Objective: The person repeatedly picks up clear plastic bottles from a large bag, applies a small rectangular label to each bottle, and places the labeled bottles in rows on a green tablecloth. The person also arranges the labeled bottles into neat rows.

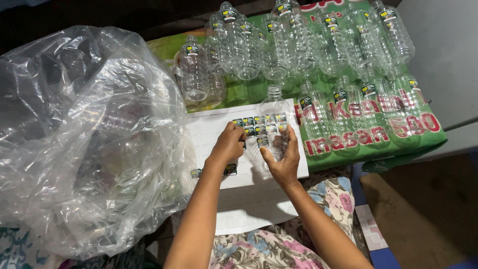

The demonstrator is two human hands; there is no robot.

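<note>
Right hand (284, 157) wraps its grip around a clear plastic bottle (274, 117), held over the white sticker sheet (214, 132). Left hand (228, 145) pinches at a small sticker (243, 130) on that sheet. Labelled bottles (318, 45) crowd behind; plastic bag (84, 134) sits left.

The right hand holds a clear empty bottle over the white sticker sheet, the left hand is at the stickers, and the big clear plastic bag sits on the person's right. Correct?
Not quite. In the head view the clear plastic bag lies on the person's left, not the right. The rest stands: the right hand holds the clear bottle over the white sticker sheet, and the left hand is at the stickers.
</note>
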